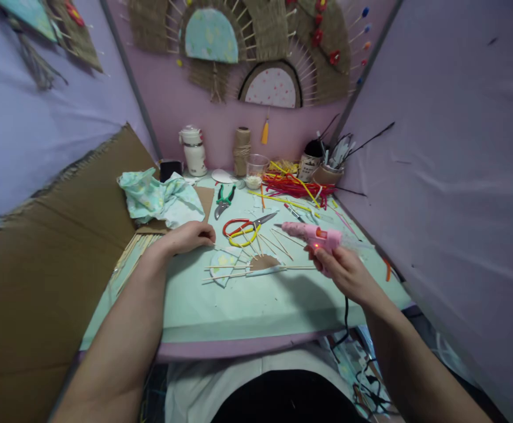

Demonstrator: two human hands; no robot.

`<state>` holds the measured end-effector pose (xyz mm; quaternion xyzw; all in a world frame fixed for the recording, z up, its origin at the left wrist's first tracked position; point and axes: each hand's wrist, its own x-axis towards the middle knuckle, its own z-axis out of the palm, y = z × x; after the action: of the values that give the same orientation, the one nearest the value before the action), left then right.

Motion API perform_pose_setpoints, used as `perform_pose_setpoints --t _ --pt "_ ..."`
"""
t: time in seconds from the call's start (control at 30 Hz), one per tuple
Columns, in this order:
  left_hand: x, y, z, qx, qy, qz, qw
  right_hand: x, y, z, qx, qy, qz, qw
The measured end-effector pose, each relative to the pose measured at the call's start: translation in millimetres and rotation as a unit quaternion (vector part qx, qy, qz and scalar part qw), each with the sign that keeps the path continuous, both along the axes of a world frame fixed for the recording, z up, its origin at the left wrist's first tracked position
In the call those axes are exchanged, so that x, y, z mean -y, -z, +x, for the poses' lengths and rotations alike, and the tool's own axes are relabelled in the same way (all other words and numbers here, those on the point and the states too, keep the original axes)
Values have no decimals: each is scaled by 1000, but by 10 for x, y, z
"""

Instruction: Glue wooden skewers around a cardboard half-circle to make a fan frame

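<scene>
My right hand (343, 271) is wrapped round the handle of a pink glue gun (312, 235), whose nozzle points left above a half-round cardboard piece (264, 262) with thin wooden sticks (256, 270) fanned around it. My left hand (188, 237) rests on the pale green tabletop (256, 305) left of that piece, fingers curled and pinching what looks like the end of a thin stick. A pale blue fabric-covered half disc (223, 262) lies under the sticks.
Red-and-yellow scissors (242, 228) and green pliers (223, 198) lie behind the work. Crumpled green cloth (161, 198), a cardboard sheet (62, 235), red and yellow sticks (294, 187), a glass (256, 170), a twine spool (241, 150) and pots of tools (322, 167) stand at the back.
</scene>
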<state>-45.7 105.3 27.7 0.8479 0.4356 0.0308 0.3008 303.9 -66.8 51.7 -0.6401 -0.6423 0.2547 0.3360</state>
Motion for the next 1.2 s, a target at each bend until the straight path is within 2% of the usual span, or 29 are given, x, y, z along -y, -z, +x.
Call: perform_pose_setpoints --t 0.1,0.17,0.23,0.3,0.37,0.43,0.5,0.57,0.6,0.7,0.77,0.83,0.9,1.0,1.2 --pt "7 -6 27 18 3 3 1000 -135 63 370 168 102 8 980" --pt "33 -22 64 28 8 1 1000 -210 174 632 286 158 -11 945" --pt "60 -30 107 31 11 -2 999 -256 319 837 362 214 -68 905" --pt "75 -20 142 31 18 3 999 -271 454 954 386 246 -121 881" --pt "76 7 162 40 28 13 999 -266 531 992 392 260 -154 869" --pt "68 39 167 55 32 23 998 -250 527 981 394 258 -184 863" --pt "57 66 162 68 29 25 997 -227 446 946 404 253 -200 856" --pt "47 84 154 74 22 27 997 -198 323 884 423 254 -175 852" --pt "43 90 150 76 19 28 996 -184 263 833 432 254 -139 854" --pt "34 104 138 86 10 38 996 -144 168 547 412 215 36 885" --pt "31 112 133 93 6 44 995 -115 213 239 350 125 153 916" --pt "29 119 131 95 6 45 994 -77 329 -111 285 15 227 931" --pt "29 120 134 93 7 45 995 -35 472 -430 243 -39 258 934" --pt "32 111 149 90 12 48 995 11 649 -725 214 -54 274 936" --pt "44 94 181 75 27 48 996 2 754 -780 210 -44 274 938"
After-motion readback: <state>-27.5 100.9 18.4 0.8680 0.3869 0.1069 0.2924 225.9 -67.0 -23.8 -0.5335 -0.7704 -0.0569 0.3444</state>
